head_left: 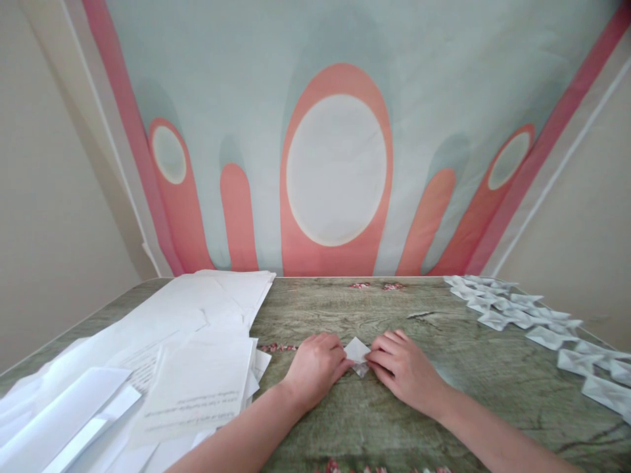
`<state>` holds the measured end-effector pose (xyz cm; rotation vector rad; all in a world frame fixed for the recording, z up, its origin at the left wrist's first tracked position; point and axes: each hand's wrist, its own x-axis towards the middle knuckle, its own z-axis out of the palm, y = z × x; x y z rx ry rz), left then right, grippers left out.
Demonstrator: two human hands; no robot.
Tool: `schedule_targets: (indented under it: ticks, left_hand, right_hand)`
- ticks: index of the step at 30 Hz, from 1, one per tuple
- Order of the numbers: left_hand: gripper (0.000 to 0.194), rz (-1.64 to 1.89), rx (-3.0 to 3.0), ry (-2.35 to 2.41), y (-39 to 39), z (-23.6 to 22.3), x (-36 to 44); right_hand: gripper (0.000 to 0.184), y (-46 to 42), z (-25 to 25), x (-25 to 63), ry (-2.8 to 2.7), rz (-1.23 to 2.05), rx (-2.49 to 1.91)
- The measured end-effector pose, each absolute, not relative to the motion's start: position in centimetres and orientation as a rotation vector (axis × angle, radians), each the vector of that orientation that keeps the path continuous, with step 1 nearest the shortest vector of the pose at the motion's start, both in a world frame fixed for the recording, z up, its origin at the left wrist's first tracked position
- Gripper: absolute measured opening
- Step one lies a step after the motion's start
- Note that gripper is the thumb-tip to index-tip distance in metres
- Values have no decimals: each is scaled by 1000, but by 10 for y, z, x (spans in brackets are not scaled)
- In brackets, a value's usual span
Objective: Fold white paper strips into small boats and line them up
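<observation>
A small folded white paper piece (357, 353) lies on the green wood-patterned table (355, 420) between my hands. My left hand (315, 368) rests knuckles-up just left of it, fingers curled and pinching its left edge. My right hand (401, 369) sits to the right, fingertips pressed together on the paper's right edge. Both hands hold the piece down against the table top. Part of the paper is hidden under my fingertips.
A loose pile of white sheets (162, 368), some with printed text, covers the table's left side. Several folded white paper shapes (537, 322) lie in a row along the right edge. A curtain with pink arches (335, 164) hangs behind the table.
</observation>
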<state>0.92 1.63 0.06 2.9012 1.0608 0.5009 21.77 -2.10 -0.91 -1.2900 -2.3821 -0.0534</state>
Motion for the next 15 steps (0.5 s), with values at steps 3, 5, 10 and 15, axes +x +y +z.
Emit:
schedule_targets:
  ticks: [3, 5, 10, 15]
  left_hand:
    - [20, 508, 2880, 1054, 16, 0, 9]
    - [16, 517, 2856, 1055, 16, -1, 9]
    - [12, 580, 2719, 1093, 17, -3, 9]
    - [8, 655, 2554, 1154, 22, -7, 9]
  right_hand:
    - [17, -20, -11, 219, -2400, -42, -1270]
    - [17, -20, -12, 219, -2399, -26, -1266]
    - [16, -19, -11, 219, -2303, 134, -1295]
    - [15, -15, -12, 217, -2089, 434, -1366]
